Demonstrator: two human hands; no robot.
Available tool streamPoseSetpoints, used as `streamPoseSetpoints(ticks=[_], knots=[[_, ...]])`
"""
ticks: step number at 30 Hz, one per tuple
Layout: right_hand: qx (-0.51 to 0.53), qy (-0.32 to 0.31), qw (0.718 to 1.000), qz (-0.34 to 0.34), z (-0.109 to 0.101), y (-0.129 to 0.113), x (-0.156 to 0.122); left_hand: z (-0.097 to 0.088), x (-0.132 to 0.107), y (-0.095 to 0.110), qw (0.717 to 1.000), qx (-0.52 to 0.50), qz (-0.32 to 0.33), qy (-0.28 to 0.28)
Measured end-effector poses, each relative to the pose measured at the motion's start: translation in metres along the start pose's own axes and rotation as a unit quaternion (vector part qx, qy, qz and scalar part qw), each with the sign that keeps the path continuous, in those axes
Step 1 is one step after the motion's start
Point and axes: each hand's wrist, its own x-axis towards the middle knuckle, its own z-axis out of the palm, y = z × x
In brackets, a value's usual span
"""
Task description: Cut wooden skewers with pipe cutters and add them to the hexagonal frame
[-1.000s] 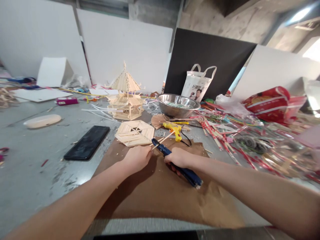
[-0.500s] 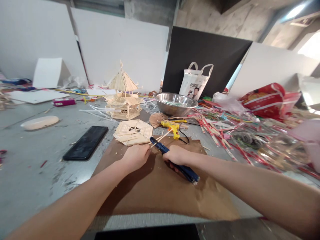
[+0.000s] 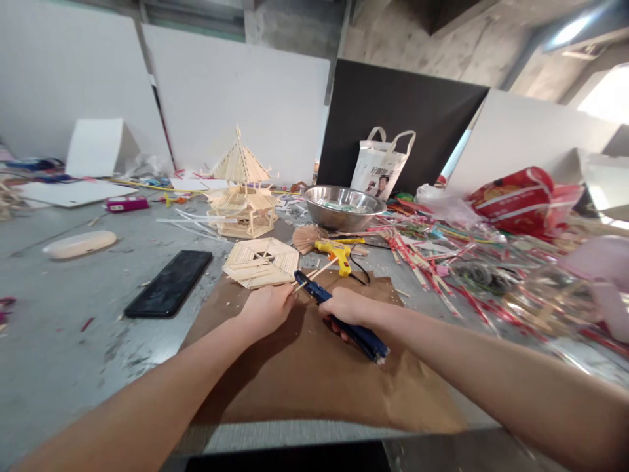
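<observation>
My left hand (image 3: 268, 306) is closed around thin wooden sticks (image 3: 317, 272) that point up and to the right. My right hand (image 3: 346, 306) grips blue-handled cutters (image 3: 358, 334), whose jaws (image 3: 304, 280) sit against the sticks. Both hands rest over a brown paper sheet (image 3: 314, 373). Just beyond the left hand lies a flat hexagonal stick panel (image 3: 260, 261). A yellow glue gun (image 3: 337, 251) lies behind the sticks.
A stick-built pagoda model (image 3: 242, 191) stands further back, with a steel bowl (image 3: 344, 206) to its right. A black phone (image 3: 170, 283) lies at the left. Packets of red-wrapped sticks (image 3: 442, 262) and bags (image 3: 515, 200) clutter the right side. White and black boards lean behind.
The view has shifted slightly. Both hands hold the same grip on the sticks and cutters, nearly unmoved.
</observation>
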Motion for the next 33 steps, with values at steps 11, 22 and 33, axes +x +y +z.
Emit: streamPoseSetpoints(ticks=[11,22,33], knots=[[0.088,-0.123,0.988,0.024,-0.015,-0.003,-0.006,0.0,0.002,0.002,0.993,-0.099,-0.034,0.051],[0.015,-0.036,0.998,-0.042,-0.01,-0.005,-0.015,-0.004,0.002,0.004,0.994,-0.108,-0.018,0.018],[0.06,-0.03,0.995,-0.074,-0.007,-0.015,-0.019,-0.004,0.001,0.008,0.984,-0.151,-0.052,0.084]])
